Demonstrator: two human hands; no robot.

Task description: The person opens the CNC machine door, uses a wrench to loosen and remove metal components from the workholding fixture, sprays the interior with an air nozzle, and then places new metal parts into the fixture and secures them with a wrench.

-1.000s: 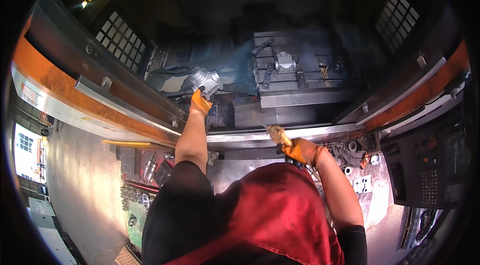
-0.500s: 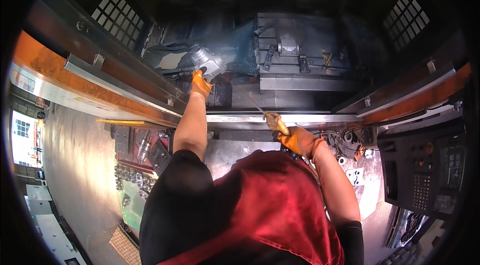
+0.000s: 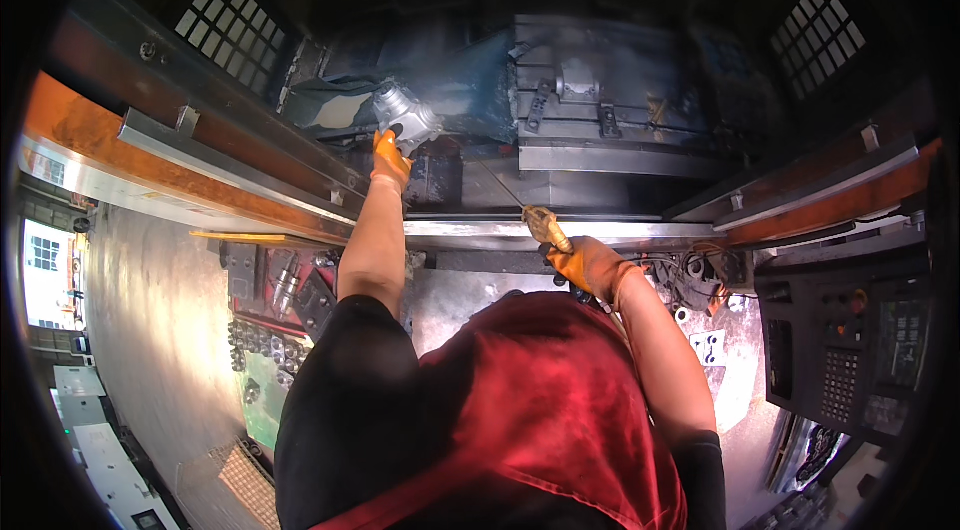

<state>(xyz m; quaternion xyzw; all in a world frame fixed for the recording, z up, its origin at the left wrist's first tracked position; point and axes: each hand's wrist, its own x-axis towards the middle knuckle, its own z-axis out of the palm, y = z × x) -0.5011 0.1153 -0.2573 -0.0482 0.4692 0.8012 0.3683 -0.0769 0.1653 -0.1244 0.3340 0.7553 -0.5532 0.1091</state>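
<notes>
My left hand (image 3: 391, 158), in an orange glove, grips a silvery metal casting (image 3: 406, 118) with a round stepped end by its near side. The casting is held tilted over the left part of the machine bed, by a dark blue cloth (image 3: 475, 90). In my right hand (image 3: 592, 268), also gloved in orange, is a grimy yellowish air blow gun (image 3: 545, 228). Its long thin nozzle slants up and left, toward the casting but apart from it. The fingers of my right hand are wrapped round the gun's handle.
A slotted machine table (image 3: 640, 80) with a small metal block (image 3: 577, 80) and clamps lies at the far right. The metal door sill (image 3: 460, 229) crosses in front of me. A control panel (image 3: 850, 350) stands right; several metal parts (image 3: 270, 350) lie lower left.
My left hand and the casting have shifted slightly left, and the casting has turned a little. The air blow gun has moved slightly farther away from me.
</notes>
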